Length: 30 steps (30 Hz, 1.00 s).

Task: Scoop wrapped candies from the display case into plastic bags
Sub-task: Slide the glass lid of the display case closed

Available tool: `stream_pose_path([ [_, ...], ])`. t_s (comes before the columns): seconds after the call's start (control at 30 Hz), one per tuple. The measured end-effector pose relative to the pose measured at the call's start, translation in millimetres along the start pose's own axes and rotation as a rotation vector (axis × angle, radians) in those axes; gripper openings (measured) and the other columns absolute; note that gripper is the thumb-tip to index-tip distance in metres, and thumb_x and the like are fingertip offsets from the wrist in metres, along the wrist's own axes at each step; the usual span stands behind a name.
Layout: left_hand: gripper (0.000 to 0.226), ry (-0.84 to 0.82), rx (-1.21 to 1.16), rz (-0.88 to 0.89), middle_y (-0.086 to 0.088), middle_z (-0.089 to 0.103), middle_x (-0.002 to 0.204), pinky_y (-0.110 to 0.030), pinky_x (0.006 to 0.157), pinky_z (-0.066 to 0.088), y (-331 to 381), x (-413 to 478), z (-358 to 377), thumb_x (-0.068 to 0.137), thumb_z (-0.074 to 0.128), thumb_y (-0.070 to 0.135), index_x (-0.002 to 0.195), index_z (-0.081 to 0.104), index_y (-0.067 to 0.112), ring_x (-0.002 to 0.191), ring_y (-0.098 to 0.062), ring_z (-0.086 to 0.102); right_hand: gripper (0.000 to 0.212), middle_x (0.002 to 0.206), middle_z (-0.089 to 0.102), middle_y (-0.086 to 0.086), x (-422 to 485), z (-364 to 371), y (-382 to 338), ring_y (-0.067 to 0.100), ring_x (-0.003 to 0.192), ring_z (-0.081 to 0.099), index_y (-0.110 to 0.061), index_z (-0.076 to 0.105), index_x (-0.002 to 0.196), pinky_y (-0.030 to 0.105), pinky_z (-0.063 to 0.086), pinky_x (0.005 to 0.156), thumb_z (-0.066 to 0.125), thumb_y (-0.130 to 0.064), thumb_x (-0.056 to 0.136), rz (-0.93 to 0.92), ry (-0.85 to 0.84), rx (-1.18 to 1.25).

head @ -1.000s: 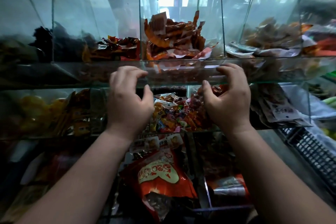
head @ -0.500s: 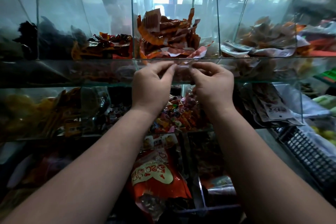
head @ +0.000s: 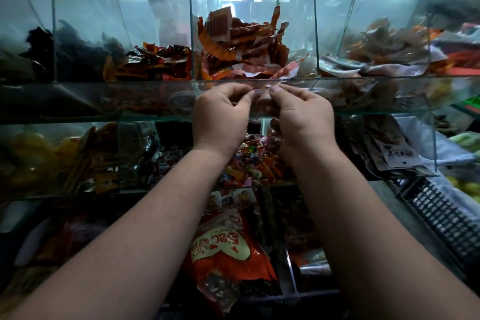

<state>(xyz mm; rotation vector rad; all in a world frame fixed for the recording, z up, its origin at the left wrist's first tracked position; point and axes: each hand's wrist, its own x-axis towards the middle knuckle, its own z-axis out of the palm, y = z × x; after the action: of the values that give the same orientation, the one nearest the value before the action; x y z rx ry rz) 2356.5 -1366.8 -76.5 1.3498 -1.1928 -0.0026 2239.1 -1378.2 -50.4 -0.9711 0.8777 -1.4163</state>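
Left hand (head: 220, 118), right hand (head: 305, 118): bag (head: 260, 97) edge

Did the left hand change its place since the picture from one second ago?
Yes. The left hand moved right, across the vertical glass divider, toward the right hand; both pinch what looks like a clear plastic bag.

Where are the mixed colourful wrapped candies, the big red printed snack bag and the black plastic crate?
mixed colourful wrapped candies (head: 249, 161), head view, middle of the pile.
big red printed snack bag (head: 223, 247), head view, its cream label.
black plastic crate (head: 446, 215), head view, slotted top.
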Motion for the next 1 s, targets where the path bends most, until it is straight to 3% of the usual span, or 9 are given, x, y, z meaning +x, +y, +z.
stream_pose_path([
  [0.13,0.007,-0.075,0.035,-0.025,0.012,0.073,0.085,-0.028,0.072,0.061,1,-5,-6,0.091,0.075,0.025,0.096,0.078,0.021,0.079,-0.001,0.068,0.007,0.064,0.073,0.008,0,-18,-17,0.011,0.048,0.063,-0.002,0.074,0.095,0.018,0.043,0.041,0.07,-0.002,0.089,0.056,-0.115,-0.011],
  [0.23,0.006,-0.122,0.031,-0.072,0.014,0.072,0.082,-0.024,0.072,0.06,-1,-24,-20,0.09,0.075,0.029,0.093,0.076,0.024,0.078,0.001,0.068,0.011,0.062,0.072,0.005,3,-45,-11,0.008,0.044,0.062,-0.012,0.073,0.102,0.017,0.043,0.039,0.071,-0.014,0.091,-0.054,-0.11,-0.335],
  [0.33,0.012,-0.154,-0.064,-0.231,0.012,0.075,0.083,-0.024,0.069,0.061,-16,-59,-43,0.091,0.074,0.029,0.102,0.072,0.027,0.078,-0.004,0.072,0.014,0.061,0.073,-0.004,-1,-79,16,0.002,0.051,0.067,-0.022,0.074,0.104,0.014,0.048,0.049,0.072,-0.028,0.091,-0.137,-0.084,-0.651],
  [0.47,0.019,-0.25,-0.013,-0.493,0.01,0.074,0.071,-0.023,0.051,0.056,-56,-114,-72,0.092,0.072,0.026,0.11,0.07,0.022,0.059,-0.011,0.07,0.005,0.07,0.075,-0.006,-14,-122,66,0.007,0.067,0.07,-0.025,0.077,0.088,0.029,0.057,0.067,0.075,-0.029,0.087,-0.064,-0.046,-0.813],
  [0.57,0.013,-0.196,0.347,-0.27,0.017,0.07,0.081,-0.028,0.072,0.059,-82,-128,-80,0.088,0.076,0.026,0.101,0.075,0.024,0.08,0.0,0.066,0.028,0.094,0.075,-0.005,-15,-137,96,0.014,0.091,0.068,-0.023,0.076,0.109,0.028,0.053,0.078,0.073,-0.036,0.085,-0.204,0.023,-1.186],
  [0.63,0.028,-0.207,0.501,-0.092,0.004,0.065,0.117,-0.047,0.099,0.052,-93,-122,-70,0.087,0.077,0.028,0.113,0.072,0.02,0.114,-0.017,0.056,0.051,0.12,0.067,0.007,-9,-132,107,0.026,0.116,0.055,-0.025,0.064,0.131,0.038,0.05,0.093,0.073,-0.043,0.084,-0.379,0.01,-1.402],
  [0.7,0.06,-0.274,0.583,-0.103,-0.005,0.036,0.153,-0.053,0.117,0.028,-100,-110,-55,0.086,0.075,0.042,0.14,0.053,0.025,0.143,-0.027,0.028,0.077,0.146,0.045,0.014,2,-121,114,0.033,0.137,0.039,-0.036,0.041,0.147,0.048,0.042,0.108,0.072,-0.057,0.08,-0.361,-0.011,-1.472],
  [0.83,0.11,-0.358,0.549,-0.295,0.016,-0.015,0.163,-0.05,0.119,0.014,-120,-93,-33,0.075,0.075,0.065,0.154,-0.001,0.049,0.154,-0.024,-0.006,0.118,0.163,0.017,0.007,30,-111,127,0.034,0.15,0.024,-0.05,0.0,0.151,0.053,0.038,0.113,0.072,-0.08,0.063,-0.045,-0.036,-1.458],
  [1.0,0.105,-0.363,0.527,-0.404,0.018,-0.008,0.164,-0.042,0.113,0.031,-144,-104,-27,0.077,0.076,0.06,0.152,0.003,0.051,0.154,-0.026,0.012,0.115,0.16,0.023,-0.004,43,-121,139,0.028,0.146,0.036,-0.053,0.007,0.151,0.051,0.046,0.11,0.075,-0.079,0.062,-0.028,-0.106,-1.393],
])
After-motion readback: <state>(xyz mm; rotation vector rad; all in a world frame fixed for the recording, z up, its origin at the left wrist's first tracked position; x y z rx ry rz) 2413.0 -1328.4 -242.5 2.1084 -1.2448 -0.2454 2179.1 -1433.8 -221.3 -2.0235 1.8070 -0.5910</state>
